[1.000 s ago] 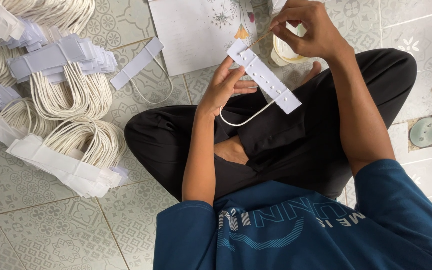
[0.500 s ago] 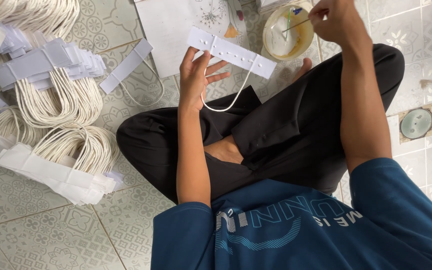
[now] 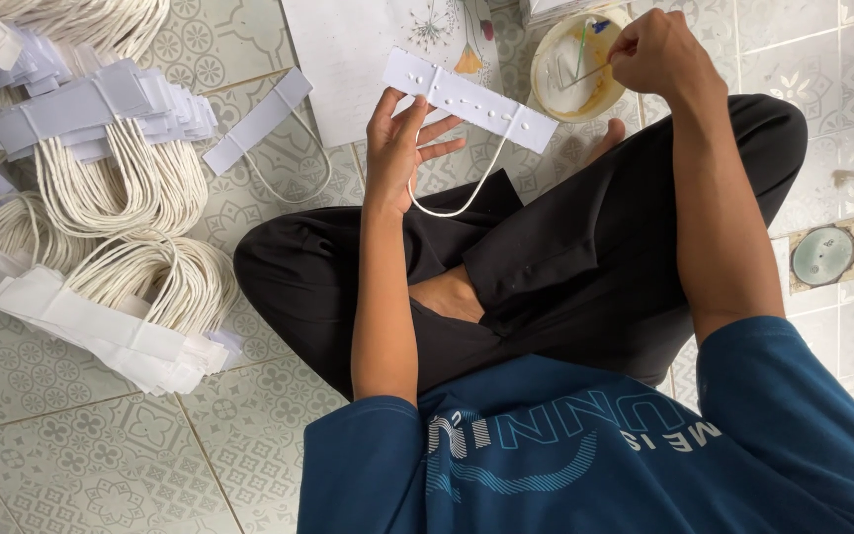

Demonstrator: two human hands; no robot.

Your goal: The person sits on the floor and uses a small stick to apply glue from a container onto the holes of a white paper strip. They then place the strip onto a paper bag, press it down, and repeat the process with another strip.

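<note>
My left hand [image 3: 400, 148] holds up a white paper strip [image 3: 470, 99] with small glue dots on it; a white rope loop [image 3: 462, 196] hangs from the strip over my lap. My right hand [image 3: 656, 51] pinches a thin stick [image 3: 585, 71] that reaches into a round bowl of yellowish glue [image 3: 579, 67] on the floor beyond my knee. I sit cross-legged in black trousers and a blue shirt.
Stacks of finished rope handles on white strips [image 3: 121, 188] lie on the patterned tile floor at left. One single handle [image 3: 267, 124] lies nearer my knee. A white printed sheet [image 3: 368, 49] lies ahead. A round floor drain [image 3: 823, 255] is at right.
My right hand left the strip and went to the glue bowl with the stick. My left hand keeps the strip, now held flatter and further left.
</note>
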